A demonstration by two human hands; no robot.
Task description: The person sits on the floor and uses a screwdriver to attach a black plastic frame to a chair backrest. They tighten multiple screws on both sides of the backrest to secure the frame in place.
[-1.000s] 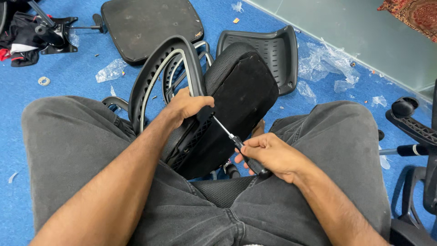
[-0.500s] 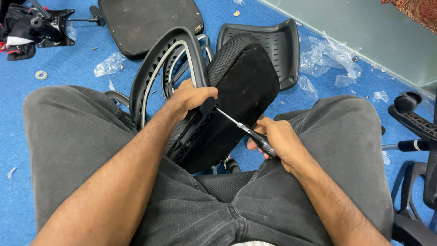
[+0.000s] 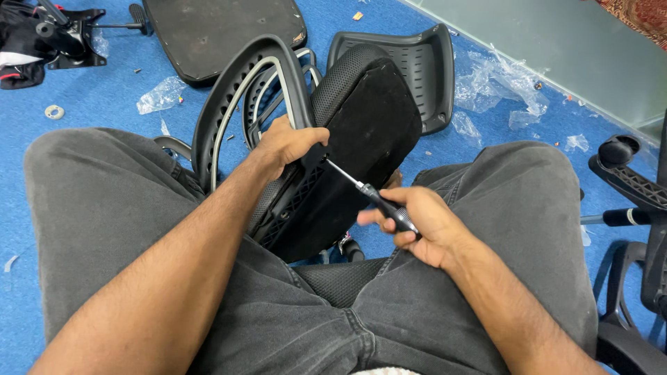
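Right hand (image 3: 424, 226) closed around dark screwdriver (image 3: 379, 203) handle, shaft slanting up and away toward left hand (image 3: 288, 144). Tip meeting black padded chair part (image 3: 361, 132) just beside left fingers. Left hand clamped on that part's edge, beside curved backrest frame (image 3: 229, 90). Beyond both hands, seat pan (image 3: 215, 35), plastic shell (image 3: 420, 66), crumpled plastic wrap (image 3: 497, 87) on blue carpet (image 3: 104, 97).
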